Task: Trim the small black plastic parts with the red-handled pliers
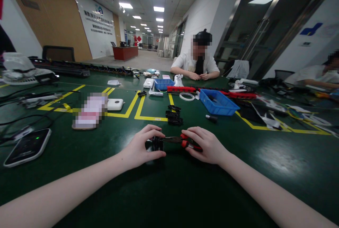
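Between the thumb and fingers of my left hand (144,145) is a small black part (158,144), held just above or on the green table; its exact kind I cannot make out. My right hand (205,145) is closed around the red and black handles of a pair of pliers (185,141). The jaws of the pliers point left and reach the right side of the black part; whether they grip it I cannot tell. Just beyond my hands lies a cluster of several similar black parts (174,115).
A blue bin (218,105) stands ahead to the right, a smaller blue bin (164,84) farther back. A black cylinder (211,118) lies near the first. On the left are a phone (28,147), a blurred-out flat device (91,109) and a white box (115,104). Another person (196,62) sits opposite.
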`<state>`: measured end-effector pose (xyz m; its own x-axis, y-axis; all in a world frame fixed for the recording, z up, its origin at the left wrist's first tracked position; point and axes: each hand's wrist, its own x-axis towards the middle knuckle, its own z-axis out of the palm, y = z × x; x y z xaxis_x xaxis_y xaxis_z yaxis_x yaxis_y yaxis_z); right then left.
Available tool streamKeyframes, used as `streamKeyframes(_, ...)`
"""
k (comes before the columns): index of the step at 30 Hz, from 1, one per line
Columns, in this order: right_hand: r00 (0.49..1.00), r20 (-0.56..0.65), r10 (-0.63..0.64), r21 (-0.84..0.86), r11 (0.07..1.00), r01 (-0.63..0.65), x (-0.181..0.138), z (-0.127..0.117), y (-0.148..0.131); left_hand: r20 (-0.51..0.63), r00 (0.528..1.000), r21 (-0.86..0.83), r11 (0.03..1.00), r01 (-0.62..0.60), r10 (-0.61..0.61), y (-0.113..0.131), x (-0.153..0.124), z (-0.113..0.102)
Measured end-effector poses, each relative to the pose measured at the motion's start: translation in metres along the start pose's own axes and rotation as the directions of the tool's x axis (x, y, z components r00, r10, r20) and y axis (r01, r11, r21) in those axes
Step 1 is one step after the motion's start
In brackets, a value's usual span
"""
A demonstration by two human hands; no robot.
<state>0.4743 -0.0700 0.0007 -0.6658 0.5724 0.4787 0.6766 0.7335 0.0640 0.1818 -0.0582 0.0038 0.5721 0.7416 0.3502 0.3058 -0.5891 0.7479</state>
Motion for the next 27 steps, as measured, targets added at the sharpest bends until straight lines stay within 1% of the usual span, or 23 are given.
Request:
streamKeyframes(5, 0.999, -0.036, 0.021, 0.06, 0.998, -0.019, 0.0004, -0.0015, -0.0002, 0.005, 1.0, 0.004, 1.0, -0.012, 0.012, 0.0009, -0.001, -0.0007)
streamKeyframes(10, 0.999, -0.05, 0.016, 0.1, 0.995, -0.011, -0.0011, -0.0026, -0.0006, 0.012, 1.0, 0.009, 1.0, -0.025, 0.025, 0.001, -0.0014, -0.0007)
streamKeyframes(17, 0.999, -0.043, 0.016, 0.086, 0.996, -0.012, -0.0031, -0.0026, 0.0002, 0.007, 0.999, -0.001, 0.999, -0.05, 0.05, 0.0004, -0.0016, -0.0005)
streamKeyframes(27, 0.999, -0.037, -0.007, 0.079, 0.997, 0.01, -0.0027, -0.0022, -0.0001, 0.029, 0.999, 0.01, 0.999, -0.036, 0.035, 0.0025, -0.0017, -0.0014)
